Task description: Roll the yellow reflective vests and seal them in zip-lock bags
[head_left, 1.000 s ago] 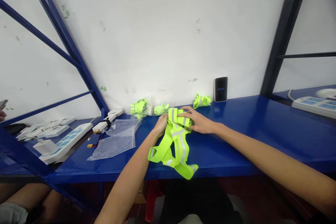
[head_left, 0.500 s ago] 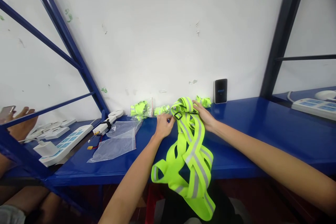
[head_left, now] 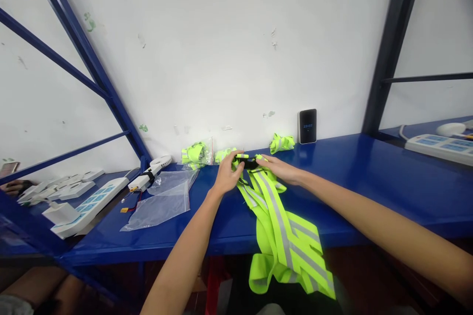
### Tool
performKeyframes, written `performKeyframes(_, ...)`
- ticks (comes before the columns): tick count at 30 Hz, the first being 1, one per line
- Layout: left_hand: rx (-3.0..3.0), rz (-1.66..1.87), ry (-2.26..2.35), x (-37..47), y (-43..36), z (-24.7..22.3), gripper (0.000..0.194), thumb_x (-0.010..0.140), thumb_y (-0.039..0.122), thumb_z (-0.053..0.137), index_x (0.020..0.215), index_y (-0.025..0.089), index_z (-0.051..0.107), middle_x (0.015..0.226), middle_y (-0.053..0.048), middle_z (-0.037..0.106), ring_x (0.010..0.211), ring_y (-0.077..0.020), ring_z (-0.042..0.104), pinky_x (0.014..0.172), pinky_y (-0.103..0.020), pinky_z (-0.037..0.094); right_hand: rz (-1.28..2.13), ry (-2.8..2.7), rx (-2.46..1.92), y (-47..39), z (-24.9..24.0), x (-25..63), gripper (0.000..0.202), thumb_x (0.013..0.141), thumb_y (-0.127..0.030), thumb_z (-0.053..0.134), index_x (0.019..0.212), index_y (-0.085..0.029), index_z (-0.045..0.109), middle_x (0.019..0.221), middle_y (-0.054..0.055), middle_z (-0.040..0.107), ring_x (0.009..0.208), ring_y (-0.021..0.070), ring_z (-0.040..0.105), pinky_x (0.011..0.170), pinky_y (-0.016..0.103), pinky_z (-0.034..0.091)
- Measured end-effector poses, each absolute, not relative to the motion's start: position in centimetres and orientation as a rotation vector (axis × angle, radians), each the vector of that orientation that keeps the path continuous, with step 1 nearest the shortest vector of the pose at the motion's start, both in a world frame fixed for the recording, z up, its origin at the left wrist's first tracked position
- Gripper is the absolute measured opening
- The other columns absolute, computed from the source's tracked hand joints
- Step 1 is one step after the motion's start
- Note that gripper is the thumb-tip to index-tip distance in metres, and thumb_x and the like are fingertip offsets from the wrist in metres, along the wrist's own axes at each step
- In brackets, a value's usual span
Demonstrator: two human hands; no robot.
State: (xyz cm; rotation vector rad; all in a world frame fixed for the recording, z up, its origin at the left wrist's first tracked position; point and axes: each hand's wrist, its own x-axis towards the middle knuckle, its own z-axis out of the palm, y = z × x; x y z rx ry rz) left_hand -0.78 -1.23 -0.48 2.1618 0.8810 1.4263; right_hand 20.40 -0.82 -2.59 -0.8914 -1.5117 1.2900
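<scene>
A neon yellow-green reflective strap harness (head_left: 281, 221) with silver stripes hangs from my two hands, trailing over the front edge of the blue table (head_left: 354, 177). My left hand (head_left: 228, 174) is closed on its upper end, beside a black buckle piece (head_left: 250, 163). On the other side of that black part, my right hand (head_left: 279, 167) grips the straps, its fingertips partly hidden. Behind my left hand lies a rolled bundle of similar strap (head_left: 224, 154), partly covered. Another rolled bundle (head_left: 282, 143) sits by the wall, beyond my right hand.
Left of my hands are a bagged strap bundle (head_left: 195, 153), clear plastic bags (head_left: 162, 206), a small white fan (head_left: 161, 161) and a wired battery pack (head_left: 145, 180). A power strip (head_left: 92, 206) lies farther left, near another person's hand (head_left: 15, 187). A display device (head_left: 307, 126) leans on the wall.
My hands have drawn the harness's upper end out sideways, bringing the black part between them. The hanging straps have swung right. At far left, the other person's hand has moved lower.
</scene>
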Motion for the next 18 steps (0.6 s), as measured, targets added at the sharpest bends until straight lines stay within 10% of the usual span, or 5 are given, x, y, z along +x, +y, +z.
performKeyframes(10, 1.964, 1.044, 0.635, 0.0, -1.4, -1.0, 0.074, 0.065, 0.031, 0.081, 0.133, 0.019, 0.053, 0.133, -0.01, 0.057, 0.12, -0.0297, 0.054, 0.098, -0.035, 0.045, 1.503, -1.019, -0.884, -1.6, -0.5, 19.9, 0.034, 0.088, -0.048, 0.055, 0.082, -0.017, 0.067, 0.078, 0.007, 0.074, 0.072, 0.0247, 0.069, 0.076, 0.039, 0.056)
performKeyframes(18, 1.931, 1.273, 0.714, 0.3, -0.9, -1.7, 0.043, 0.07, 0.03, 0.075, 0.109, 0.015, 0.067, 0.103, -0.009, 0.071, 0.099, -0.0273, 0.064, 0.082, -0.031, 0.05, 1.559, -1.064, -0.849, -1.3, -0.9, 19.7, 0.039, 0.092, -0.054, 0.045, 0.092, -0.02, 0.063, 0.081, 0.007, 0.074, 0.075, 0.0242, 0.07, 0.078, 0.04, 0.056)
